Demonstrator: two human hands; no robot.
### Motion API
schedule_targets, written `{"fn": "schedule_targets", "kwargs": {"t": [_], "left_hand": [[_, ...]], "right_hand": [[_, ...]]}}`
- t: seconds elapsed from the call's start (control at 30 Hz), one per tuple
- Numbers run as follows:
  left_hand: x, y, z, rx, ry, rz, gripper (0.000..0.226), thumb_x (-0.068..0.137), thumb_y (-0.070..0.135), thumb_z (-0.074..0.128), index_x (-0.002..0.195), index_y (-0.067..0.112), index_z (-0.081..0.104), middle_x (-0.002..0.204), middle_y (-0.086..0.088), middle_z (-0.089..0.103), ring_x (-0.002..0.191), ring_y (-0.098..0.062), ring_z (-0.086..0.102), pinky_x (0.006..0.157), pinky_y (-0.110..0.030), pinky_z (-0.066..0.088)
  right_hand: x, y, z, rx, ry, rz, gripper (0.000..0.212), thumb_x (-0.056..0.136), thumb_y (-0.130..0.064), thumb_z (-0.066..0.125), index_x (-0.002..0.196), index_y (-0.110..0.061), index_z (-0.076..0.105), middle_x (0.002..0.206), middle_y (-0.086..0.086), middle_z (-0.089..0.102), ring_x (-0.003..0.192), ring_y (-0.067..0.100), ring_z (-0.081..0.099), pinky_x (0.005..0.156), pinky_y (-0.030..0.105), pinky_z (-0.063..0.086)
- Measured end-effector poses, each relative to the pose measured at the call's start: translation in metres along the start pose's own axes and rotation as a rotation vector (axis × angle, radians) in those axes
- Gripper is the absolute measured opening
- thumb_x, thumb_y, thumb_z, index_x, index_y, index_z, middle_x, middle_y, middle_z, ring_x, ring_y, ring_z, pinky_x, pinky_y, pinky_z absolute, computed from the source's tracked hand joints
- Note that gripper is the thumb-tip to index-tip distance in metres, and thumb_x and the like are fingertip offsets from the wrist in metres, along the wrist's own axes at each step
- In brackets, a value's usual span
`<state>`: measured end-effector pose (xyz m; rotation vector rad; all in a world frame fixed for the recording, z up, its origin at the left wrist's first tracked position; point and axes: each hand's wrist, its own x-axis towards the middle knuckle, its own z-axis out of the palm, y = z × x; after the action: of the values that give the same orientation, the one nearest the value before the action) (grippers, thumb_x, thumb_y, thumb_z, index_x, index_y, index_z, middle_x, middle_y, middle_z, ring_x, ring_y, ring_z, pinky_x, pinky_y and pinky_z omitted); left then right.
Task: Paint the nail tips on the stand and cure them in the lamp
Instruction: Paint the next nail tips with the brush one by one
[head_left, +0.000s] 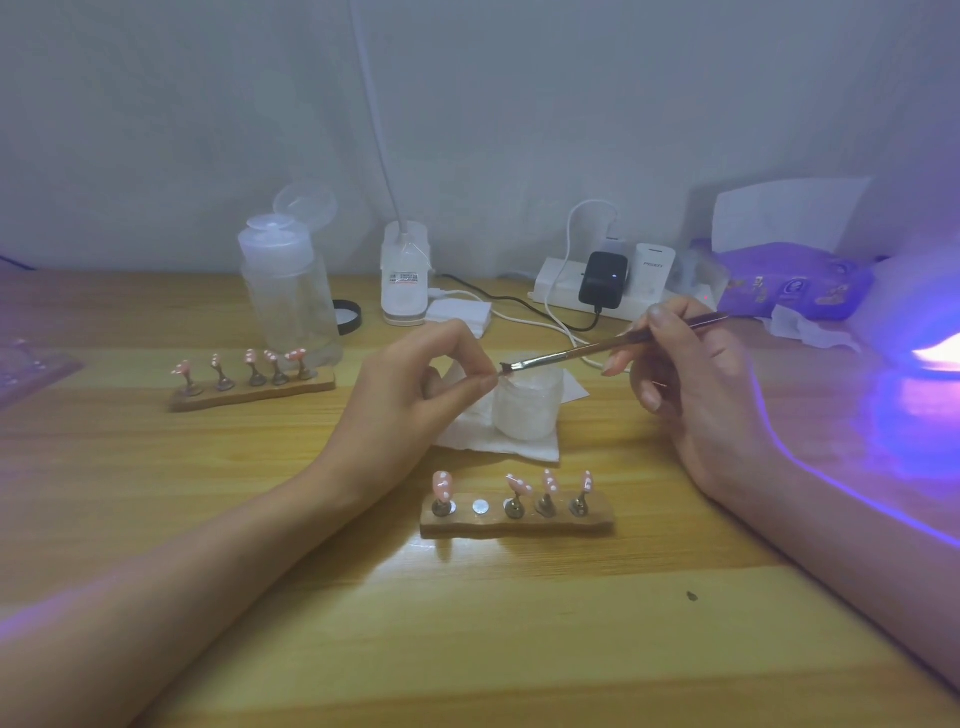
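Nearest, on the tabletop (519, 623), a stand (514, 522) holds four pink nail tips (443, 486). Behind it, fingers of the left hand (415, 384) pinch a small item (496, 376) against the brush (582, 353), which the right hand (696, 384) grips; the lamp (919, 312) glows far right.

Open tabletop (467, 649) nearside — stand (517, 524), jar (527, 410) beyond
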<state>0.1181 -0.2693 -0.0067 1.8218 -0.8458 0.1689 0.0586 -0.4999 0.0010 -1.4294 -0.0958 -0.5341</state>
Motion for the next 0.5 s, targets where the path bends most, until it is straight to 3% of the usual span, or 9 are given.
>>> {"fn": "schedule_targets", "kwargs": {"t": [0.13,0.3,0.5], "left_hand": [[-0.0007,0.0015,-0.0007,-0.007,-0.004,-0.002,0.016,0.091,0.016,0.071,0.078,0.018,0.062,0.081,0.009,0.063,0.051,-0.013,0.038,0.052,-0.02,0.035],[-0.001,0.0019,-0.0003,-0.013,-0.005,-0.007,0.015,0.091,0.014,0.071,0.078,0.017,0.063,0.081,0.009,0.063,0.051,-0.012,0.038,0.052,-0.02,0.034],[-0.001,0.0016,-0.0002,-0.01,-0.001,-0.012,0.016,0.091,0.016,0.071,0.078,0.017,0.062,0.078,0.012,0.061,0.05,-0.011,0.038,0.052,-0.017,0.033]], "right_hand": [[0.0014,0.0019,-0.0018,-0.048,0.054,0.029,0.026,0.103,-0.021,0.048,0.078,-0.02,0.054,0.067,0.006,0.07,0.039,0.009,0.038,0.041,0.016,0.03],[0.0005,-0.0011,-0.0003,0.025,0.014,-0.001,0.024,0.097,-0.031,0.051,0.075,-0.025,0.057,0.069,0.007,0.07,0.039,0.01,0.039,0.041,0.016,0.03],[0.0009,0.0008,-0.0014,-0.036,0.044,0.022,0.026,0.103,-0.02,0.047,0.079,-0.02,0.054,0.066,0.007,0.07,0.039,0.01,0.037,0.041,0.016,0.029]]}}
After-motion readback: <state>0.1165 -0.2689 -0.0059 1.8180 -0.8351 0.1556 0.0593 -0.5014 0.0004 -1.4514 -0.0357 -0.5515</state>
